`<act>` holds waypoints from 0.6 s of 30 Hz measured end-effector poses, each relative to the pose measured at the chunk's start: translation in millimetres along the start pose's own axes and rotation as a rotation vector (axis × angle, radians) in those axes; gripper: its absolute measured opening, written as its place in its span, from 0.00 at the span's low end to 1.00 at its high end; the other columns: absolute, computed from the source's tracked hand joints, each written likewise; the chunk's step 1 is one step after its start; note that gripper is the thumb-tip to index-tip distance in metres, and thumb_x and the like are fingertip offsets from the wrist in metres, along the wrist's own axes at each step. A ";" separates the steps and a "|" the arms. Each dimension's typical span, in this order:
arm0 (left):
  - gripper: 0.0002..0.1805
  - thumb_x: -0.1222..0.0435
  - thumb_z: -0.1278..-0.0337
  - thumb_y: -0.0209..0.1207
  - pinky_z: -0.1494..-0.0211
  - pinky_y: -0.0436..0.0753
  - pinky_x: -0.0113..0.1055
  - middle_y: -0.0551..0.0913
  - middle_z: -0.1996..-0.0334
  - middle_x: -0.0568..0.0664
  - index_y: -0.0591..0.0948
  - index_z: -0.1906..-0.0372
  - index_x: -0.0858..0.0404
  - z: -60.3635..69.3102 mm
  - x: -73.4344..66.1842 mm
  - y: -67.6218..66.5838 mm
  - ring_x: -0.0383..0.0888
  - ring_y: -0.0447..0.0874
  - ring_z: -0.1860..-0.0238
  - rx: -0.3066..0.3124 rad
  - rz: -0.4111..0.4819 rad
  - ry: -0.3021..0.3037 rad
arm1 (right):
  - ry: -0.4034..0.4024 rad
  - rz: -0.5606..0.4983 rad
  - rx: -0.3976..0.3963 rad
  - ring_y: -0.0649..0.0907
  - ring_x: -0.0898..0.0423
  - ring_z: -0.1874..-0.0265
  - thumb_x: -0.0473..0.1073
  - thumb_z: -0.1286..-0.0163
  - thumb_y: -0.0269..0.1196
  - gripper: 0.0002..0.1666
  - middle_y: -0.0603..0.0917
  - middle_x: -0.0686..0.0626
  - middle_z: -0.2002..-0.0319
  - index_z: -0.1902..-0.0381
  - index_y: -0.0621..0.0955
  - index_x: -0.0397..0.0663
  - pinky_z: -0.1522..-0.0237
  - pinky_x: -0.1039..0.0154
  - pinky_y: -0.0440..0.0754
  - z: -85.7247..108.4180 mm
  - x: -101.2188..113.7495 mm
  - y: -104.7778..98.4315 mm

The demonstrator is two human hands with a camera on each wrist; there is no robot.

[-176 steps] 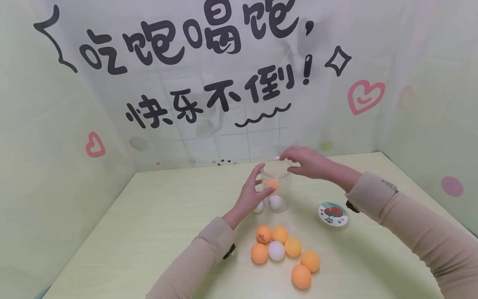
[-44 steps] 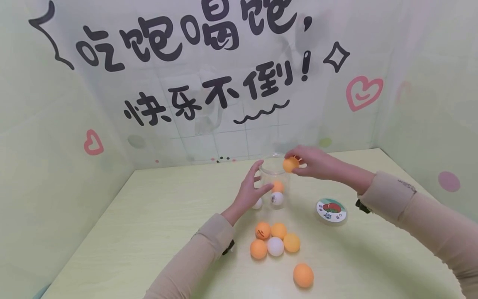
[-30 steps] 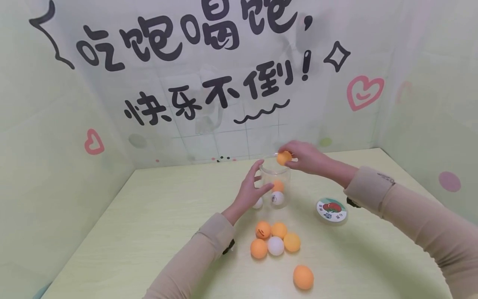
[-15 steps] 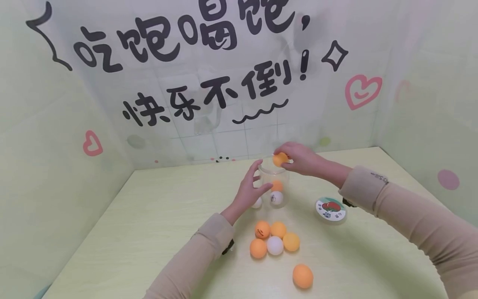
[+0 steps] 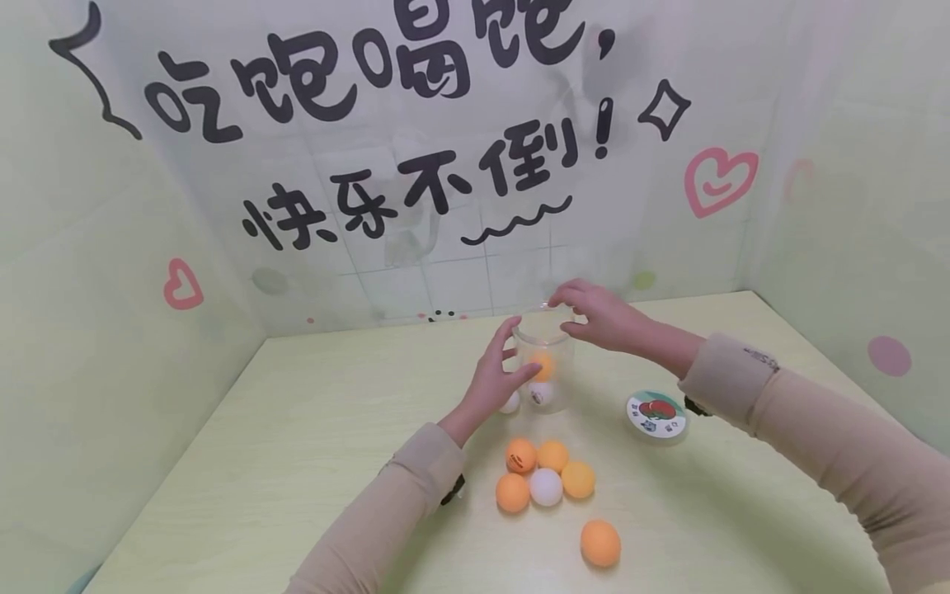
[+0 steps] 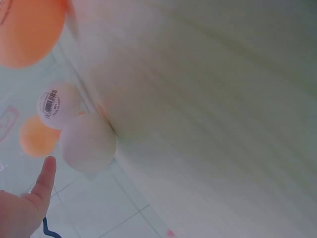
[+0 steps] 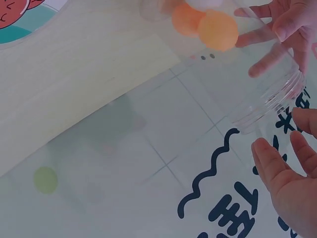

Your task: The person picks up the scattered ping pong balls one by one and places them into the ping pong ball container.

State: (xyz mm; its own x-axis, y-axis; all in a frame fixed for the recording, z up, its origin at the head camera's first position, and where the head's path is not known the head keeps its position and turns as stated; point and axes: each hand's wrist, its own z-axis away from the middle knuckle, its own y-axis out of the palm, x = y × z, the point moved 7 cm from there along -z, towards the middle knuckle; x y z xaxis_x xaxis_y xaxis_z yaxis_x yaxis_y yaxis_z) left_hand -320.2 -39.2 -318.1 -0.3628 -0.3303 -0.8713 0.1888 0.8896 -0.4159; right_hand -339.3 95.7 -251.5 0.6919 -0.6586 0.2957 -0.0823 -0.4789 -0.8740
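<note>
My right hand [image 5: 597,318] has just released a smooth round orange ball [image 7: 219,30] into the clear cylindrical plastic-looking jar [image 5: 555,342], fingers parted, empty; my left hand [image 5: 493,375] grips the far-side jar. It's one fuller; five orange balls [image 5: 512,492] and a white ball [image 5: 546,487] lie nearer.

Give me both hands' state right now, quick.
Left hand: closed around the side of the clear jar, holding it.
Right hand: open, holding nothing, at the jar's mouth.
</note>
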 end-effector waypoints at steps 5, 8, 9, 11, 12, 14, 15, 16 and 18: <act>0.38 0.68 0.44 0.59 0.49 0.79 0.48 0.56 0.33 0.64 0.54 0.31 0.59 -4.2 9.9 1.6 0.65 0.65 0.41 -0.006 0.000 -0.010 | -0.021 -0.024 -0.054 0.76 0.45 0.56 0.29 0.44 0.62 0.14 0.77 0.39 0.57 0.57 0.77 0.33 0.55 0.53 0.81 12.3 6.0 -4.5; 0.40 0.67 0.45 0.60 0.49 0.79 0.48 0.54 0.32 0.62 0.53 0.31 0.56 -11.9 27.0 4.1 0.64 0.65 0.40 -0.009 0.002 -0.016 | -0.016 -0.027 -0.074 0.77 0.46 0.60 0.29 0.44 0.63 0.12 0.76 0.40 0.61 0.60 0.78 0.34 0.58 0.54 0.82 24.6 10.5 -4.9; 0.40 0.66 0.46 0.61 0.50 0.79 0.48 0.54 0.32 0.61 0.53 0.30 0.54 -14.3 32.5 4.9 0.64 0.65 0.40 -0.009 0.004 -0.017 | -0.013 -0.029 -0.072 0.77 0.46 0.61 0.29 0.44 0.63 0.12 0.75 0.41 0.62 0.60 0.78 0.35 0.59 0.55 0.82 29.3 11.9 -4.1; 0.41 0.64 0.46 0.61 0.50 0.79 0.48 0.54 0.31 0.60 0.53 0.30 0.51 -17.4 38.9 5.9 0.63 0.65 0.40 -0.012 0.007 -0.012 | -0.015 -0.053 -0.060 0.78 0.48 0.62 0.30 0.44 0.64 0.12 0.75 0.43 0.62 0.60 0.78 0.36 0.60 0.56 0.82 38.9 15.4 -1.4; 0.41 0.64 0.46 0.61 0.50 0.79 0.47 0.54 0.31 0.59 0.53 0.30 0.51 -17.7 39.6 5.9 0.63 0.65 0.40 -0.013 0.007 -0.008 | -0.024 -0.072 -0.049 0.79 0.49 0.62 0.30 0.44 0.64 0.12 0.76 0.44 0.62 0.60 0.78 0.37 0.60 0.57 0.82 44.2 17.7 0.8; 0.40 0.63 0.46 0.61 0.50 0.80 0.46 0.54 0.31 0.58 0.53 0.31 0.50 -17.5 39.6 5.5 0.62 0.66 0.40 -0.018 0.005 -0.003 | -0.060 -0.119 -0.016 0.79 0.51 0.63 0.30 0.44 0.64 0.13 0.76 0.45 0.62 0.59 0.78 0.37 0.61 0.60 0.83 55.0 24.0 6.3; 0.40 0.63 0.46 0.61 0.50 0.80 0.45 0.55 0.31 0.58 0.54 0.31 0.49 -17.3 39.7 5.3 0.62 0.66 0.40 -0.020 0.002 -0.002 | -0.075 -0.150 0.013 0.79 0.53 0.63 0.31 0.44 0.64 0.14 0.77 0.46 0.61 0.58 0.78 0.39 0.61 0.61 0.83 60.7 27.1 10.4; 0.40 0.62 0.46 0.61 0.51 0.80 0.45 0.55 0.32 0.58 0.54 0.31 0.49 -17.2 39.3 4.9 0.62 0.66 0.40 -0.022 0.000 0.000 | -0.099 -0.177 0.039 0.79 0.55 0.63 0.31 0.44 0.64 0.14 0.77 0.47 0.61 0.58 0.78 0.40 0.62 0.63 0.83 66.6 31.0 14.5; 0.40 0.62 0.46 0.61 0.51 0.80 0.43 0.56 0.32 0.57 0.54 0.31 0.48 -16.4 38.7 4.3 0.61 0.67 0.40 -0.024 -0.010 -0.002 | -0.158 -0.221 0.105 0.79 0.57 0.64 0.32 0.42 0.63 0.14 0.78 0.48 0.60 0.57 0.77 0.42 0.63 0.66 0.82 78.8 39.5 23.6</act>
State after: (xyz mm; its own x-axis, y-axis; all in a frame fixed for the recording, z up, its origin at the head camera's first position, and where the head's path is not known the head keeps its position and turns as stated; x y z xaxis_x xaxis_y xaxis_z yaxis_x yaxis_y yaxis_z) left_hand -348.4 -43.0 -349.4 -0.3623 -0.3401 -0.8678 0.1630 0.8936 -0.4182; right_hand -257.5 104.1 -290.9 0.7888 -0.4421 0.4271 0.1521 -0.5328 -0.8325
